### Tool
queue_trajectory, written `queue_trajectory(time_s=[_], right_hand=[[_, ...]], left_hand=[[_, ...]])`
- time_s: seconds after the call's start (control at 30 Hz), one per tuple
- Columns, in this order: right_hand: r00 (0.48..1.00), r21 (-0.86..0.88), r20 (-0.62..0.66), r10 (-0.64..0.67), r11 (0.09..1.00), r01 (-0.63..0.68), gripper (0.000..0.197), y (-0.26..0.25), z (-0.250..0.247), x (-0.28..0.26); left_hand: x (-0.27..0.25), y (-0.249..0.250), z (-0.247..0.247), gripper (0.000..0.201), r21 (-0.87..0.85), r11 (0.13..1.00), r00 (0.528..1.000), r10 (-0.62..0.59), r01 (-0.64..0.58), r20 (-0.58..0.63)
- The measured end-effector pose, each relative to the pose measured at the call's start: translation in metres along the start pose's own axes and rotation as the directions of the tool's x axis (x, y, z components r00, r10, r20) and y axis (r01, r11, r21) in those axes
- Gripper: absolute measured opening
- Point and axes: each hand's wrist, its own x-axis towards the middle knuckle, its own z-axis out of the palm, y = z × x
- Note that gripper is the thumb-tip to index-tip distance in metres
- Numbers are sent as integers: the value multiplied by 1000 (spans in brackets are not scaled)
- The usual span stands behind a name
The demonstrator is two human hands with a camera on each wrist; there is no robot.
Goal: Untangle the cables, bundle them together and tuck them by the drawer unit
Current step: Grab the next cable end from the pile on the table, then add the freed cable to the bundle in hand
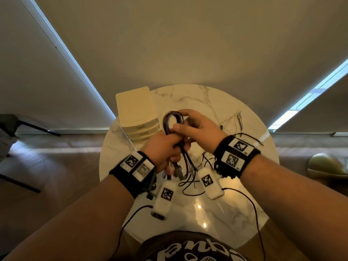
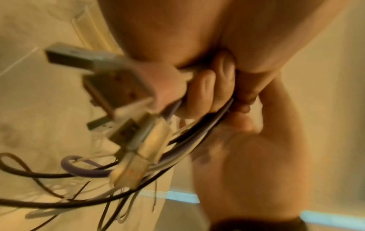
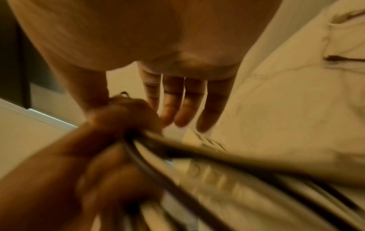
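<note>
Over a round marble table (image 1: 188,213), my left hand (image 1: 163,147) grips a bundle of purple, black and white cables (image 1: 183,162). Its fingers (image 2: 205,92) curl tightly round the strands. Several plugs (image 2: 126,118) hang below the fist. A purple and black loop (image 1: 172,119) sticks up out of the fist, right beside the cream drawer unit (image 1: 137,113). My right hand (image 1: 195,125) is at that loop, thumb laid against it. In the right wrist view its fingers (image 3: 183,101) stretch out fairly straight past the loop, and the picture is blurred.
More thin loose cables (image 1: 235,121) lie on the table's right side, with a black one (image 1: 246,136) near the rim. A gold rounded object (image 1: 327,164) sits low at the far right. Window blinds fill the background.
</note>
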Motion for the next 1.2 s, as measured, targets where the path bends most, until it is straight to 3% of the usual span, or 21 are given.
queue_trajectory(time_s=[0.07,0.13,0.23,0.33,0.4,0.5,0.57,0.63,0.73,0.93,1.07,1.2], right_hand=[[990,72,99,104,991,-112,57,17,12,-9],[969,6,198,147,989,-151,60,29,20,-17],[979,-206,154,133,973,-100,45,29,20,-23],[983,-126,164,79,990,-58,29,31,23,-26],[978,-11,189,85,996,-85,39,32,26,-29],[982,-125,180,64,991,-42,58,36,21,-31],[985,-209,164,54,978,-19,54,38,15,-33],[985,-369,170,28,929,37,45,37,13,-35],[989,-516,142,-49,849,116,35,36,20,-36],[986,-508,141,-93,848,153,29,45,18,-34],[984,-459,170,-51,879,125,26,42,8,-34],[991,-345,121,-49,934,89,25,40,11,-40]], left_hand=[[3,8,-6,27,-152,986,996,65,-73,-52],[3,13,-13,30,-166,981,994,89,-98,-62],[0,13,-21,31,-140,988,994,55,-69,-99],[-1,8,-24,32,-247,969,998,6,-21,-60],[-3,9,-22,32,-343,939,999,-33,33,5],[-10,9,-16,33,-439,888,990,-119,138,70],[-11,4,-16,35,-380,916,990,-141,133,7],[-9,-2,-18,39,-212,973,988,-114,91,-101],[-7,-2,-17,39,-171,984,991,-70,49,-116],[-13,1,-9,38,-368,927,995,-51,78,82],[-17,1,-10,40,-505,862,996,14,32,86],[-19,7,-9,38,-476,878,991,100,-47,88]])
